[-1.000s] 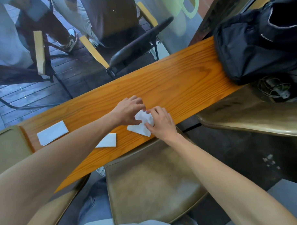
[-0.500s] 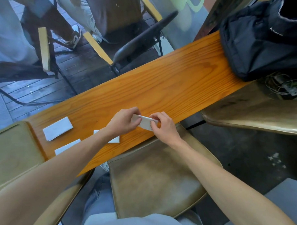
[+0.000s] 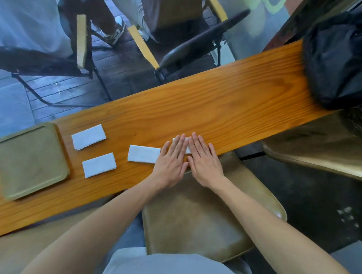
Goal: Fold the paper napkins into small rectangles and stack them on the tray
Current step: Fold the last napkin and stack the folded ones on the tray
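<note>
My left hand [image 3: 171, 160] and my right hand [image 3: 204, 159] lie flat side by side, fingers straight, pressing on a folded white napkin [image 3: 187, 145] on the wooden counter [image 3: 226, 106]. Only a strip of that napkin shows between and above my fingers. Three more folded napkins lie to the left: one [image 3: 143, 154] just beside my left hand, one [image 3: 99, 165] nearer the tray, one [image 3: 88, 136] further back. The olive-brown tray [image 3: 5, 182] sits at the counter's left end with nothing on it.
A black bag [image 3: 335, 59] sits on the counter's right end. Olive stool seats stand below me [image 3: 199, 218] and to the right [image 3: 320, 148]. Beyond the glass are chairs [image 3: 203, 41] and seated people's legs.
Both hands went from pinching and folding the napkin in the air to pressing it flat on the counter with open palms. The view shifted, bringing the tray and more napkins into sight.
</note>
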